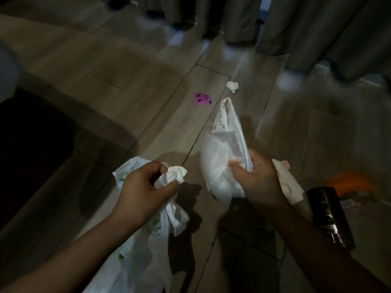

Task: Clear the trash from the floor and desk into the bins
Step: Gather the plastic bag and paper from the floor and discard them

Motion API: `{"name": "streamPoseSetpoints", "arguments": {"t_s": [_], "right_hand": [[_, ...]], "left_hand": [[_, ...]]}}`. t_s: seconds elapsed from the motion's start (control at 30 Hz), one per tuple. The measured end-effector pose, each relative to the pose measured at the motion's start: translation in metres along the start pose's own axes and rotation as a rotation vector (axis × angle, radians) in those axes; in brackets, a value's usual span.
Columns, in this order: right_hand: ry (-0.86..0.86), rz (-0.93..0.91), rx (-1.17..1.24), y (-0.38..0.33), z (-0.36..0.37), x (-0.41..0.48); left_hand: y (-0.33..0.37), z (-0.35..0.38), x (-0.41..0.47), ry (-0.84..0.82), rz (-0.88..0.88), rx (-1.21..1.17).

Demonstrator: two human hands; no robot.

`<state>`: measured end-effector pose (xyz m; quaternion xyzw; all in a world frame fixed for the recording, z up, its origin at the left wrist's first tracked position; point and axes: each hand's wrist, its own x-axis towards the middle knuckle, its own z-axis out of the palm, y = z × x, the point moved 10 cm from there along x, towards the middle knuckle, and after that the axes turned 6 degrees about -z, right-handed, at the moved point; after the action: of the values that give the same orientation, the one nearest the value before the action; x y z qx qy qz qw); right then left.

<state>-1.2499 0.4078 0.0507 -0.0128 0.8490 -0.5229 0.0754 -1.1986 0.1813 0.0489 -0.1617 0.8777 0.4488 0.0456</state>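
Dim room w/ wood-plank floor; grey curtains hang along far edge.

L hand, lower centre-left: fingers curled, thumb & fingertips pinching a crumpled tissue together w/ the gathered neck of a white plastic bag w/ green print. The bag hangs below the wrist toward bottom of frame.

R hand, lower centre-right: fingers curled tight round a bunch of white plastic bags. From the bunch a flat white packet w/ printed edge sticks up, away from viewer. At the hand's outer side a strip of white paper w/ faint markings protrudes. Hands are apart, both above floor.

Loose trash on floor beyond hands: magenta wrapper, lying flat; second crumpled tissue just beyond & right of it, nearer the curtains.

Lower right, beside R forearm: dark cylindrical can; standing or lying, cannot tell. Just beyond it, blurred orange patch, ident. unclear. At left edge: dark mat.
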Motion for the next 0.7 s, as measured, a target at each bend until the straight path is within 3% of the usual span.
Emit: {"name": "streamPoseSetpoints", "arguments": {"t_s": [0.33, 0.47, 0.7], "right_hand": [[0.126, 0.090, -0.007, -0.101, -0.096, -0.027], [0.197, 0.085, 0.092, -0.188, -0.151, -0.044], [0.232, 0.011, 0.032, -0.368, -0.261, -0.067]], "left_hand": [[0.148, -0.080, -0.016, 0.045, -0.003, 0.015], [0.238, -0.129, -0.040, 0.056, -0.006, -0.026], [0.408, -0.230, -0.081, 0.046, 0.024, -0.062]]}}
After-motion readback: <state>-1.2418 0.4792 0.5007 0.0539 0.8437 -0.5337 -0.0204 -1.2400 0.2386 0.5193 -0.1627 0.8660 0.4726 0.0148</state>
